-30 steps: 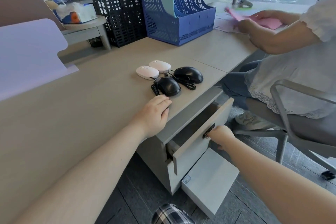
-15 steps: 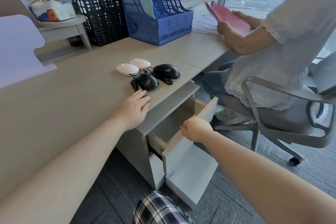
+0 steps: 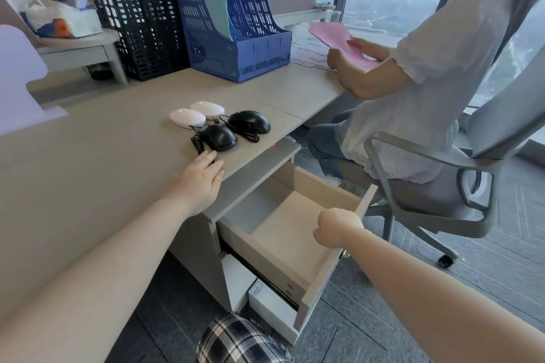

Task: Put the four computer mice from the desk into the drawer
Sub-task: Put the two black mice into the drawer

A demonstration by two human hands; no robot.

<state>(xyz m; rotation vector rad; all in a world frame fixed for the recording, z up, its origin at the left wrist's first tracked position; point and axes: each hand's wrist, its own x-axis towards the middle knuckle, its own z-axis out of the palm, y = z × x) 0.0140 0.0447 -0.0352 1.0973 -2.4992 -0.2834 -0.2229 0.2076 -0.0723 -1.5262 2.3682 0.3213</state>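
Near the desk's front edge lie two white mice, one (image 3: 187, 117) on the left and one (image 3: 207, 109) just behind it, and two black corded mice, the near one (image 3: 218, 137) and the far one (image 3: 249, 121). My left hand (image 3: 198, 181) rests flat on the desk (image 3: 88, 156) just in front of the near black mouse, holding nothing. Under the desk the top drawer (image 3: 290, 233) stands pulled out, its inside bare. My right hand (image 3: 337, 226) is curled over the drawer's front panel; whether it grips the panel is unclear.
A person in a white top sits on a grey office chair (image 3: 460, 194) right of the drawer, sorting pink papers (image 3: 336, 38). A blue file rack (image 3: 236, 23) and a black one (image 3: 144, 29) stand at the back. A lower drawer (image 3: 265, 298) is slightly out.
The drawer has slid out from a narrow gap to wide open, with my right hand on its front. My left hand has stayed on the desk by the mice.
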